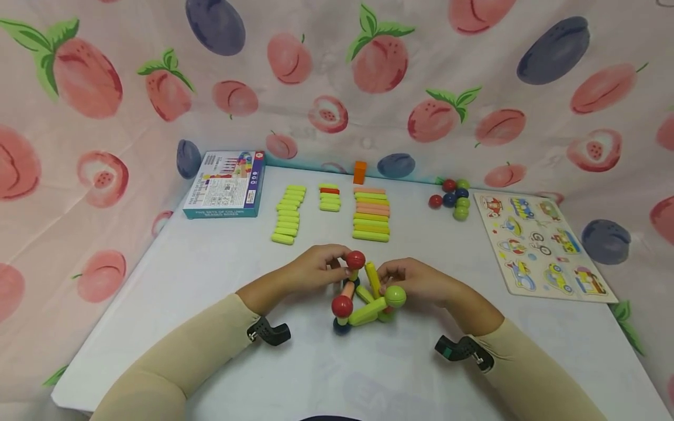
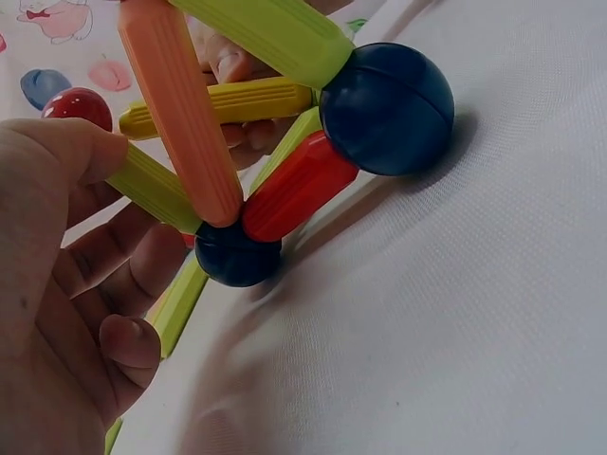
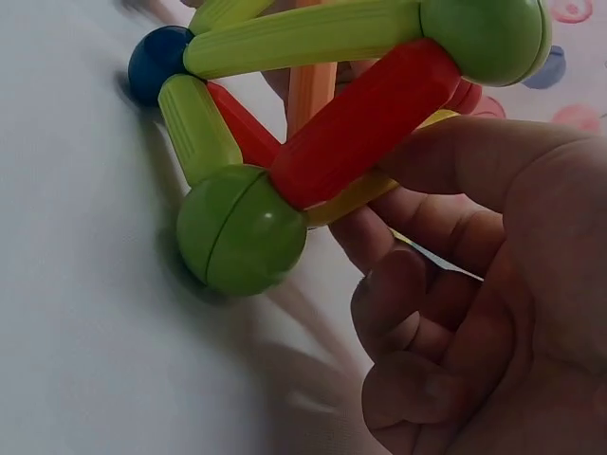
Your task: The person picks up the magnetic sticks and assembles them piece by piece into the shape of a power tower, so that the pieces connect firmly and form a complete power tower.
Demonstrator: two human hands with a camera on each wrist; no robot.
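Note:
A frame of magnetic rods and balls stands on the table in front of me. My left hand (image 1: 315,270) pinches an upright yellow-green rod (image 2: 152,188) just below a red ball (image 1: 355,259); a dark blue ball (image 2: 239,254) sits at that rod's foot. My right hand (image 1: 421,282) holds a yellow rod (image 1: 372,278) between thumb and fingers; its lower end is hidden in the head view. Near that hand, a red rod (image 3: 365,123) joins an upper green ball (image 3: 486,38) to a lower green ball (image 3: 242,230). Another red ball (image 1: 342,306) tops the near corner.
Rows of loose rods (image 1: 371,216) lie beyond the frame, with an orange block (image 1: 360,172) behind them. Several balls (image 1: 449,199) cluster at back right, beside a picture puzzle board (image 1: 542,245). A toy box (image 1: 225,184) lies at back left.

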